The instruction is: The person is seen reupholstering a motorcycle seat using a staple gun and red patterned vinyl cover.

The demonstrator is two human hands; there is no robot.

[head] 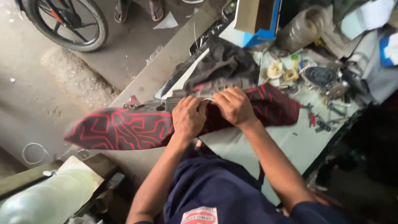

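Note:
A long black seat cover with red line patterns (120, 130) lies across the workbench edge, stretched over a seat-shaped form. My left hand (188, 118) grips its upper edge near the middle, fingers curled over the fabric. My right hand (234, 105) presses and pinches the same edge just to the right, touching the left hand. A metal bracket (137, 103) pokes out behind the cover on the left. Whether either hand holds a small tool is hidden.
A dark cloth (224, 62) is piled behind the cover. Small tools and parts (319, 79) litter the pale bench top (290, 145) at right. A blue-edged cardboard box (257, 20) stands at the back. A motorcycle wheel (66, 23) and another person's sandalled feet (139, 10) are on the floor.

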